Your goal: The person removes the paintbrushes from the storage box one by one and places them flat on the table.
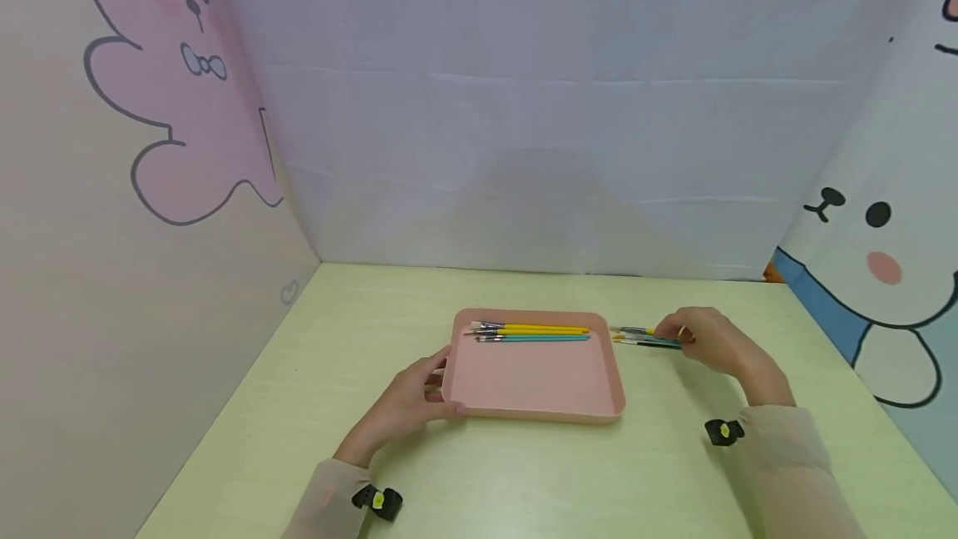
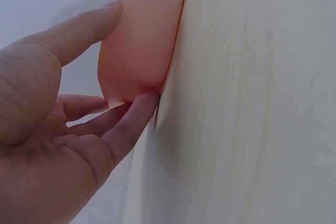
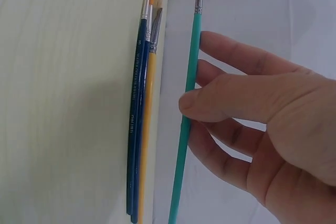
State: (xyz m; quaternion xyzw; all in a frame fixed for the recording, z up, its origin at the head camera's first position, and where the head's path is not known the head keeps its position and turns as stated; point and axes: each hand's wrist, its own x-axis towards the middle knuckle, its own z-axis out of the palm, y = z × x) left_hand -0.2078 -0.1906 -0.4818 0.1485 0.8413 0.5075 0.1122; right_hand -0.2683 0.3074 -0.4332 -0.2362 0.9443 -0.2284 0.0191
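Observation:
A pink rectangular tray lies on the table, with several yellow and teal paintbrushes side by side along its far side. At the near left corner my left hand grips the tray, thumb on the front wall and fingers at the left side. My right hand, right of the tray, pinches a teal paintbrush between thumb and fingers. Beside that brush, in the right wrist view, a yellow paintbrush and dark blue paintbrushes lie together on the table, bristles pointing the same way.
The pale yellow tabletop reaches back to a white curtain-like sheet. Side panels with cartoon figures flank it: a pink one on the left and a white bear on the right.

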